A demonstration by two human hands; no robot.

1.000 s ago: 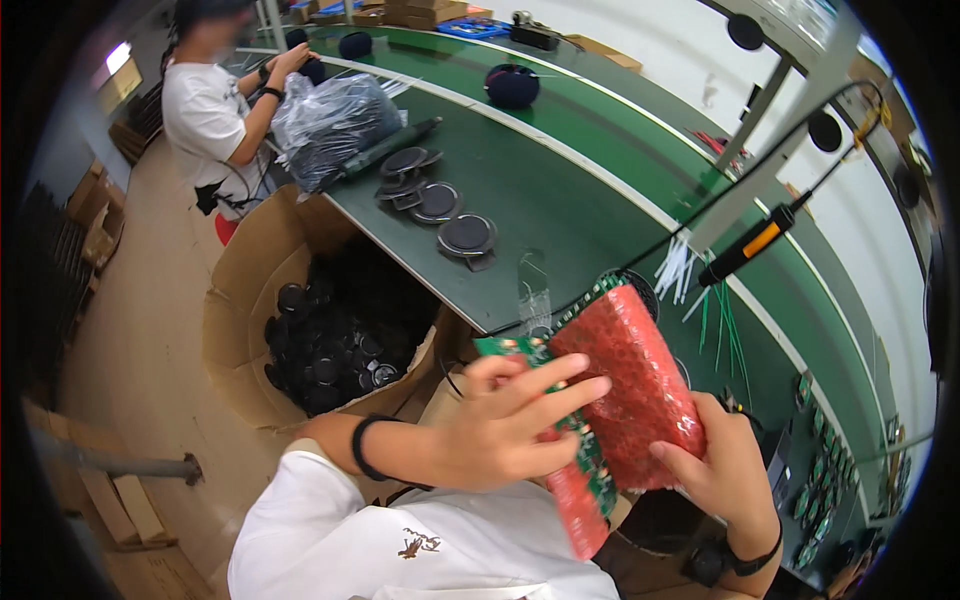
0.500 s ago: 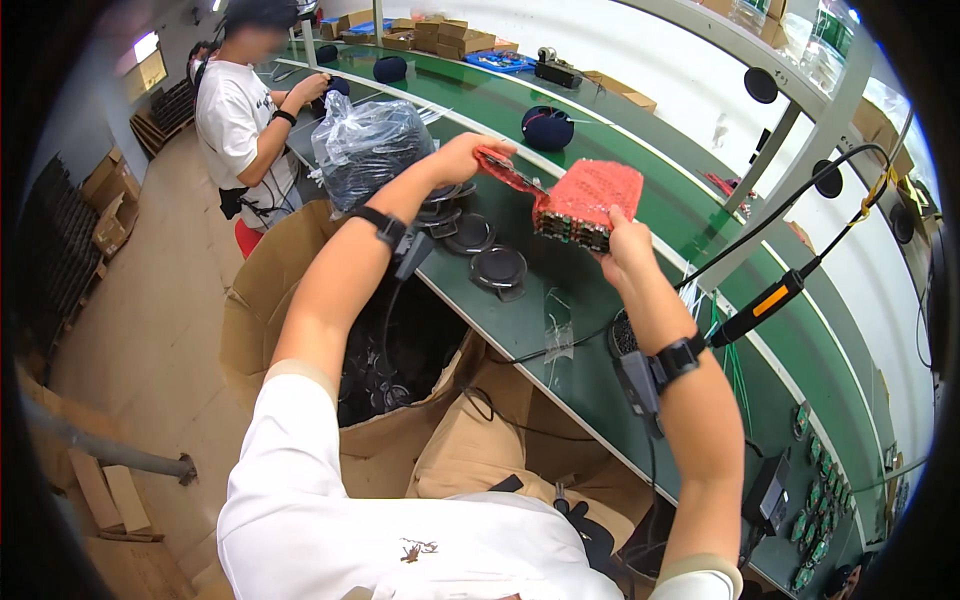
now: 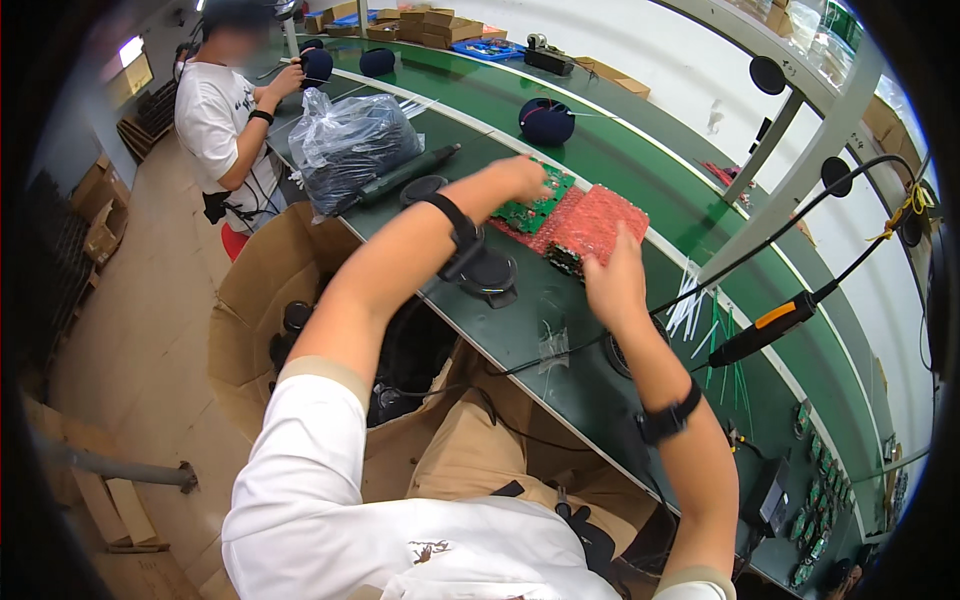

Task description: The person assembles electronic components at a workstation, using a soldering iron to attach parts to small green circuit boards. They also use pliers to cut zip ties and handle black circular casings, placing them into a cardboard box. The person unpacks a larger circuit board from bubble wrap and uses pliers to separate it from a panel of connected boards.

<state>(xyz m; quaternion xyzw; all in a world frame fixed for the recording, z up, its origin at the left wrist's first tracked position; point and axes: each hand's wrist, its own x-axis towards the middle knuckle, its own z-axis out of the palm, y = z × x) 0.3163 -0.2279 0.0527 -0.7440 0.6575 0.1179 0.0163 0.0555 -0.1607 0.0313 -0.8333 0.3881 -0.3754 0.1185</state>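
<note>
My left hand (image 3: 520,181) reaches across the bench to a green circuit board (image 3: 532,212), which lies on an unfolded part of red bubble wrap (image 3: 566,218). Its fingers are at the board's upper side, smeared by motion, so their grip is unclear. Beside it, my right hand (image 3: 615,285) grips the near right side of a wrapped stack of circuit boards (image 3: 602,226). Board edges show below the red wrap. Black round parts (image 3: 488,272) sit on the bench next to my left forearm, which partly covers them.
A clear bag of dark parts (image 3: 355,150) and a dark green tool (image 3: 412,174) are left of my hands. An open carton (image 3: 245,320) stands below the bench edge. A cabled black handle (image 3: 765,328) hangs right. A co-worker (image 3: 215,120) stands far left.
The red wrap has been opened out and the green face of a board now shows. My left hand has moved right and down onto it. The wrapped stack is lower.
</note>
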